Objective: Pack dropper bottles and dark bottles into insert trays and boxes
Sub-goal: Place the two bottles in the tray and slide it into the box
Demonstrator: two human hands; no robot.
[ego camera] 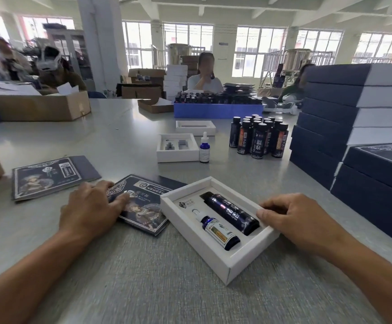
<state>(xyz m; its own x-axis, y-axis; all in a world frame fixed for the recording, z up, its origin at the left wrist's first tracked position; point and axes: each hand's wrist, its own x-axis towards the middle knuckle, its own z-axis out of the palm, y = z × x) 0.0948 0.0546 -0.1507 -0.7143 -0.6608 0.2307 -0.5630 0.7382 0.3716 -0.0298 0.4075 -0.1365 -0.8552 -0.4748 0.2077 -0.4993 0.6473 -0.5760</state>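
Observation:
A white insert tray (216,260) lies near me with a dropper bottle (218,230) and a dark bottle (230,212) lying in its slots. My right hand (300,218) holds the tray's right edge, thumb on the rim. My left hand (92,209) rests flat on a dark printed box sleeve (143,211) just left of the tray. Farther back stand an empty white tray (177,148), another dropper bottle (204,148) upright, and a cluster of dark bottles (259,137).
A second printed sleeve (50,176) lies at the left. Stacked navy boxes (354,118) fill the right side. A blue crate (218,109) of bottles, another white tray (195,127) and cardboard boxes (40,106) sit farther back. People sit around the table.

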